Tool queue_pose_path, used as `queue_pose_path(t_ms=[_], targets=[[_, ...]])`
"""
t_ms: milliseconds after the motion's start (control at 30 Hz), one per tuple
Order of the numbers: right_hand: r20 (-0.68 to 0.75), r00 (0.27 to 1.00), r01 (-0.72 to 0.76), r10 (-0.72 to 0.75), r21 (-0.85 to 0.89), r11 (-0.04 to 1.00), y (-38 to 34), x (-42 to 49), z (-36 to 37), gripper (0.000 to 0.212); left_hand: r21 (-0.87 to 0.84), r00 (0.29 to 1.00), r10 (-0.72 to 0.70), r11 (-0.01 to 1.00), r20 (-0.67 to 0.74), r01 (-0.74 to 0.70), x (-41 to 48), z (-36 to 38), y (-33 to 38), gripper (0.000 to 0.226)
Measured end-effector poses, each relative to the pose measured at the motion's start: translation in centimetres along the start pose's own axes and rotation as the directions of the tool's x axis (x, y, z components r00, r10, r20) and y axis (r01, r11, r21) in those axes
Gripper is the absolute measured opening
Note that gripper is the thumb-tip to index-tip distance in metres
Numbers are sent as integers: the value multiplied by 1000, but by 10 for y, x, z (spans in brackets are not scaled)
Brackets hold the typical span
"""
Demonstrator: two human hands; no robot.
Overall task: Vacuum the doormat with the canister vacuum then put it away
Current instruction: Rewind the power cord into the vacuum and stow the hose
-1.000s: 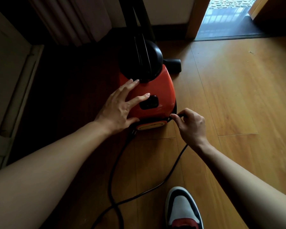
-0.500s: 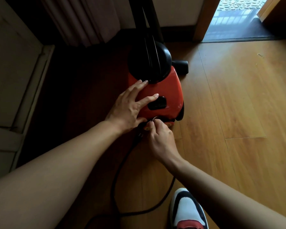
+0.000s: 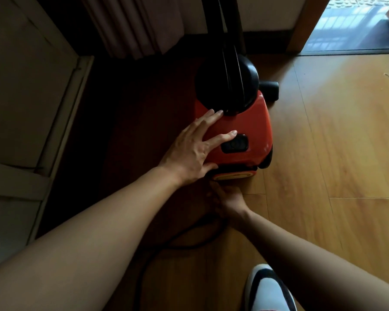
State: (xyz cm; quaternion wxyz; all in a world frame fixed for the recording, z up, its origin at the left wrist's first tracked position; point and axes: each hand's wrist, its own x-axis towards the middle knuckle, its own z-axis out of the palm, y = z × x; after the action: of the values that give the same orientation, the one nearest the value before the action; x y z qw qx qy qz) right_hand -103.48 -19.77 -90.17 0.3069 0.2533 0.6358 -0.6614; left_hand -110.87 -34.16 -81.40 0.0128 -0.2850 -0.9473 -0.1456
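The red canister vacuum (image 3: 245, 122) stands on the wood floor with its black hose and tube (image 3: 225, 41) rising from its dark dome. My left hand (image 3: 193, 151) lies flat on the red top, fingers spread, beside the black switch (image 3: 235, 144). My right hand (image 3: 228, 198) is low at the vacuum's rear base, partly under my left wrist and in shadow, closed around the black power cord (image 3: 189, 244). From there the cord loops back over the floor toward me.
A black nozzle (image 3: 270, 88) pokes out to the right of the vacuum. Brown curtains (image 3: 133, 25) hang at the back and a pale panelled unit (image 3: 20, 86) stands on the left. An open doorway (image 3: 350, 25) is at top right. My shoe (image 3: 267, 290) is at the bottom.
My right hand has moved left from the vacuum's right rear corner to the middle of its rear base. The cord loop on the floor has become shorter. My left hand stayed on top.
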Motion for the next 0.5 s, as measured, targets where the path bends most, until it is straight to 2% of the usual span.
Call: queue_pose_path(t_ms=[67, 133, 267, 367, 500], targets=[[-21, 999, -42, 41, -32, 999, -1, 3, -29, 33, -3, 1000, 17, 1000, -9, -17, 0, 0, -2, 88], [-27, 999, -21, 19, -91, 996, -6, 4, -59, 38, -2, 1000, 20, 1000, -13, -20, 0, 1, -3, 88], [-82, 995, 22, -55, -362, 932, -32, 3, -108, 35, 14, 1000, 22, 1000, -14, -22, 0, 1, -4, 89], [-94, 994, 13, -48, -345, 938, -49, -1, -130, 34, 23, 1000, 22, 1000, -21, -22, 1, 2, -5, 90], [-50, 993, 82, -103, -318, 945, -64, -16, -130, 32, 25, 999, 14, 1000, -29, -13, 2, 2, -3, 91]])
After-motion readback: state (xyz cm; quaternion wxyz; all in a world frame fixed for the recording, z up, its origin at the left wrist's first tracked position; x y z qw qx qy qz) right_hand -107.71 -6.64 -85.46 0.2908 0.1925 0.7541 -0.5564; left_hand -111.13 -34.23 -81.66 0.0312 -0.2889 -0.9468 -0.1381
